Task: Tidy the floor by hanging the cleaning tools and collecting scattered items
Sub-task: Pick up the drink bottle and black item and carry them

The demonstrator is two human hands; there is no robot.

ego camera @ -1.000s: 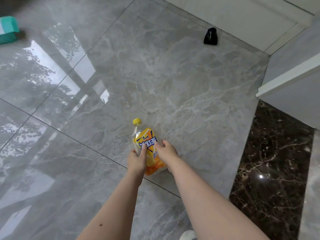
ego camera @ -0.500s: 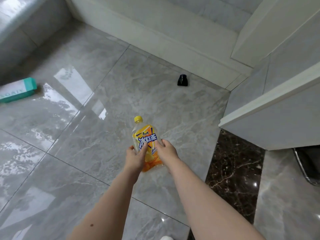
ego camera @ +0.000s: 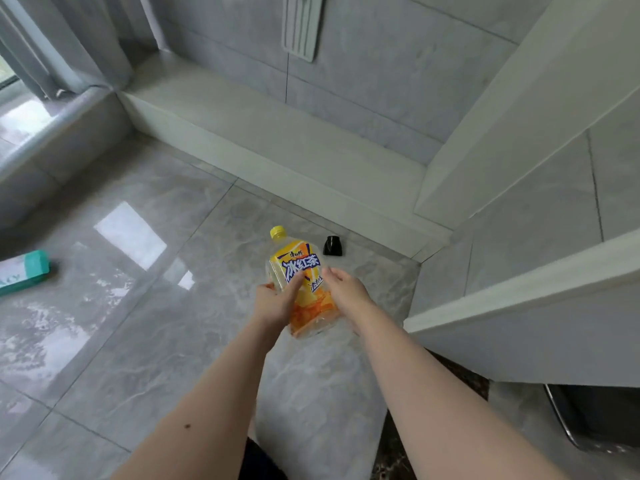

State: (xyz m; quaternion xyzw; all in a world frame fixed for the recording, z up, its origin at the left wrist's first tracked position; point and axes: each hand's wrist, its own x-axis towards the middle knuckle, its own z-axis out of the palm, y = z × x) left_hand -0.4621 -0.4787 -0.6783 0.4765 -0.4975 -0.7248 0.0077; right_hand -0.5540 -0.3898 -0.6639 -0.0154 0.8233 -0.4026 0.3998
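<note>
An empty clear plastic bottle [ego camera: 298, 271] with a yellow cap and a yellow-orange label is held up above the grey tiled floor, cap pointing away from me. My left hand [ego camera: 275, 301] grips its lower left side with the thumb across the label. My right hand [ego camera: 346, 289] rests against its right side, fingers partly spread. A small black object [ego camera: 333, 245] lies on the floor just beyond the bottle, near the white baseboard. A teal-and-white box [ego camera: 22, 273] lies on the floor at the far left.
A grey flat tool head [ego camera: 301, 26] hangs on the tiled wall at the top. A white door frame and wall [ego camera: 519, 237] stand close on the right. A metal-rimmed dark container [ego camera: 595, 420] shows at the lower right. Curtains and a window sill [ego camera: 52, 109] are at the upper left.
The view has tilted up, showing the wall and the hanging tool head. Both hands have stayed on the bottle, which now sits higher and closer to the black object in view.
</note>
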